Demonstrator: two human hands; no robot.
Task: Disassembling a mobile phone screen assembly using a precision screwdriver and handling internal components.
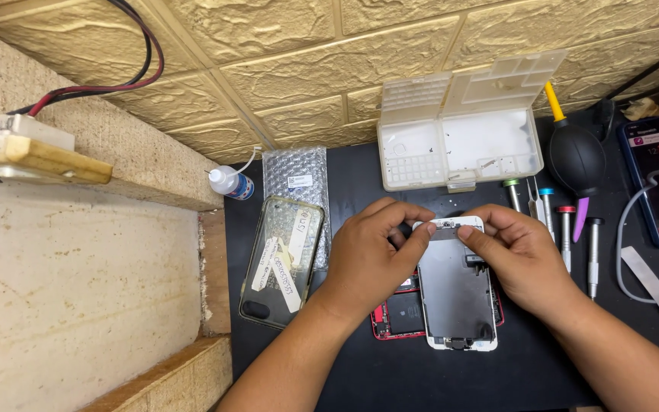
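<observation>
On the black bench (pixel 360 381), centre of the head view, I've got both hands at the top edge of a white phone screen panel (pixel 455 294) that lies face down over a red phone body (pixel 400 314). Left hand (pixel 368 255) is closed in a pinch w/ thumb and forefinger on the panel's upper left corner; right hand (pixel 516 255) likewise pinches the upper right, fingertips on the small bracket area by the earpiece. I judge this as the step of working the top parts of the panel, mid-disassembly. Next move prob. needs a fine, steady grip and one of the screwdrivers (pixel 566 236) lying just right of the panel. Clear phone case (pixel 282 259) sits left, white parts tray (pixel 463 145) behind, apart from the hands.
</observation>
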